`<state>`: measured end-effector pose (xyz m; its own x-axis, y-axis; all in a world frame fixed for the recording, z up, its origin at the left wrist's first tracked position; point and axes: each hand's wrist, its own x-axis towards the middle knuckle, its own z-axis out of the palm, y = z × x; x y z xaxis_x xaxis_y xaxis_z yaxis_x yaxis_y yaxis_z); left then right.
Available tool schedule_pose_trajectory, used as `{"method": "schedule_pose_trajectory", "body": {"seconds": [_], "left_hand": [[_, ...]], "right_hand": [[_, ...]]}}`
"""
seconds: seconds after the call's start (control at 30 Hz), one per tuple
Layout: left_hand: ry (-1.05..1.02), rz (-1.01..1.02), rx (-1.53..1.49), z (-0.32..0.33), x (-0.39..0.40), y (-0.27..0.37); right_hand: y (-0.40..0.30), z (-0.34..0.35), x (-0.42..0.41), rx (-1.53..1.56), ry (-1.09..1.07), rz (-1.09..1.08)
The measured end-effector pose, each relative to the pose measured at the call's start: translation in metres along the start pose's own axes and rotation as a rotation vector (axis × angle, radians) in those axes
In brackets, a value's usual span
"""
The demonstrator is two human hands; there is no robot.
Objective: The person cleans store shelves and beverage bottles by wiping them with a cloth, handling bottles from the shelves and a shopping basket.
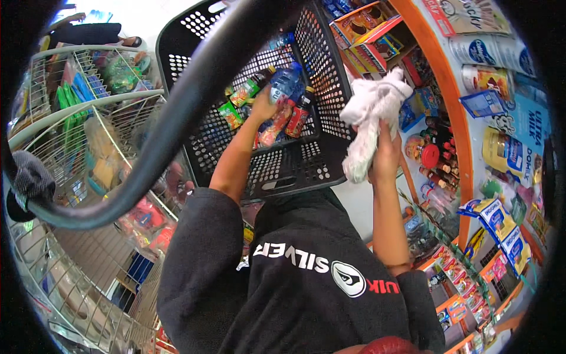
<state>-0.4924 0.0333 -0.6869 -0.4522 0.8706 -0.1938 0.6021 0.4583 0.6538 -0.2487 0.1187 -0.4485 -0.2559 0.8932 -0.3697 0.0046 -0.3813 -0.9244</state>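
A black perforated plastic basket [274, 183] is in front of me. My left hand [265, 106] reaches into it and grips a blue-capped plastic water bottle [287, 84]. Around that hand lie a dark bottle with a red label [298, 117], another dark bottle [261, 78], a small green packet [230, 115] and a clear package with reddish contents [276, 126]. To the right of the basket, my right hand [385, 150] is closed on a bunched white cloth [371, 110], whose folds hide part of the fingers.
Wire racks [88, 99] with bagged goods stand at the left. Orange-edged shelves [460, 132] with jars, bottles, boxes and hanging sachets line the right. A dark curved tube [168, 132] crosses the near view. Part of another person [84, 34] shows at the upper left.
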Motion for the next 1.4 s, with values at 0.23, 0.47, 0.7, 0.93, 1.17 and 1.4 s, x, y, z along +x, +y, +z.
{"method": "schedule_pose_trajectory", "body": {"seconds": [0.23, 0.47, 0.7, 0.93, 1.17, 1.4], "left_hand": [[-0.497, -0.137, -1.176, -0.113, -0.055, 0.122], [-0.122, 0.282, -0.525, -0.146, -0.094, 0.184], [-0.106, 0.333, -0.327, -0.17, -0.1, 0.205], [-0.103, 0.458, -0.362, -0.166, -0.099, 0.222], [-0.332, 0.177, -1.138, -0.168, -0.098, 0.239], [0.082, 0.022, -1.872, -0.165, -0.07, 0.272]], "right_hand": [[-0.011, 0.049, 0.029, 0.156, -0.161, 0.008], [-0.064, 0.068, 0.049, 0.306, -0.192, 0.011], [-0.1, 0.047, 0.022, 0.005, -0.409, -0.16], [-0.1, 0.038, 0.027, 0.396, -0.306, -0.041], [-0.112, 0.044, 0.025, 0.307, -0.121, -0.202], [-0.08, 0.052, -0.059, 0.067, -0.232, -0.663]]}}
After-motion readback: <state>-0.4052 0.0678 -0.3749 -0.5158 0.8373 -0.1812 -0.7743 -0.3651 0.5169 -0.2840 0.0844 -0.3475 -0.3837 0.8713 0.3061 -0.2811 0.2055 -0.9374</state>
